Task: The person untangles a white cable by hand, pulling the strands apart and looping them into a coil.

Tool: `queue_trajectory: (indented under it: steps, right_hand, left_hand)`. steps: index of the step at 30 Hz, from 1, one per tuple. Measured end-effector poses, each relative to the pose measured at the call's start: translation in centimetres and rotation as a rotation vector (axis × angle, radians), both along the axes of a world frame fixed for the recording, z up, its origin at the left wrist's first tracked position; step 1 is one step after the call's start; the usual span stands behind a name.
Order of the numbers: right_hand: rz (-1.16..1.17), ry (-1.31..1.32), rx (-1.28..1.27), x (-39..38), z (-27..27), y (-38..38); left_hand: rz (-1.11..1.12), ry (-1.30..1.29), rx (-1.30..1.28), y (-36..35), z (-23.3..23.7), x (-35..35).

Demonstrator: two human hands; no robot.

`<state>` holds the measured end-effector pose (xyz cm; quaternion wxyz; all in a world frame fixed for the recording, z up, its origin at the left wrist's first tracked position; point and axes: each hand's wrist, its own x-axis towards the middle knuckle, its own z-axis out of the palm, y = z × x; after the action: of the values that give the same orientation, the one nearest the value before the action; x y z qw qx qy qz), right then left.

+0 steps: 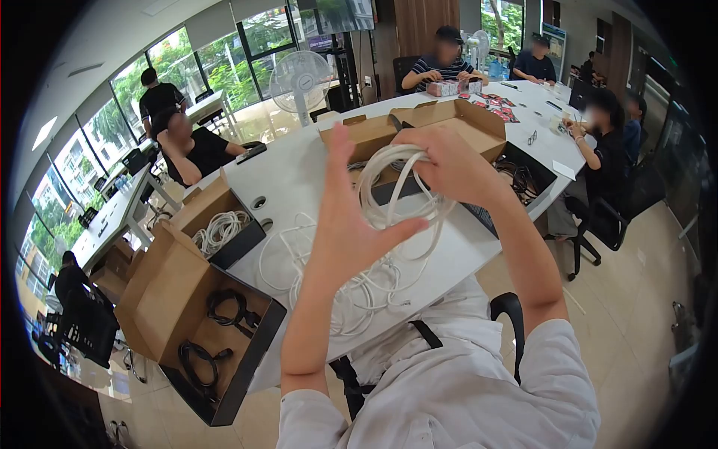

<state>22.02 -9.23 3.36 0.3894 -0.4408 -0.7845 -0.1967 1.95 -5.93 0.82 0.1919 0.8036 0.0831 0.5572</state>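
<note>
Holds left hand point(340, 217) upright and open, fingers straight and close together, thumb stretched sideways toward the other hand. Clenches right hand point(449, 161) in a closed grip, knuckles outward, just beyond and above the left. Has both forearms angled up from bent elbows, bare below white sleeves.

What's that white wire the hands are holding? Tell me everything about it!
The thin white cable looks like smooth plastic cord. Part is wound into a round coil raised above the white table: the right hand grips its top, the open left hand rests against its side. The rest lies in loose tangled loops on the table.
</note>
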Motion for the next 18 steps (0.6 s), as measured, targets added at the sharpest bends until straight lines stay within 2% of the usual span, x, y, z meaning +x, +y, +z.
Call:
queue_trajectory:
  steps: [1,3,6,12,15,18]
  right_hand:
    - [0.031,0.084,-0.149,-0.9,0.8,-0.6]
    - [0.084,0.254,-0.443,-2.6,3.1,-3.0]
    - [0.095,0.517,-0.764,-3.3,4.0,-3.8]
    - [0.352,0.845,-0.815,-2.0,2.6,-2.4]
    - [0.397,0.892,-0.824,-2.5,1.9,-2.0]
    - [0.373,0.834,-0.785,-2.8,1.6,-1.8]
  left_hand:
    - [-0.037,0.008,-0.091,0.8,-0.5,0.7]
    - [-0.366,0.012,-0.468,2.8,-1.3,1.2]
    - [-0.620,0.213,-0.593,4.7,-2.3,0.8]
    - [-1.018,-0.047,-0.968,3.3,-2.4,1.5]
    - [-0.903,-0.089,-0.984,3.4,-2.1,1.1]
    - [-0.940,-0.151,-1.039,4.1,-2.1,0.8]
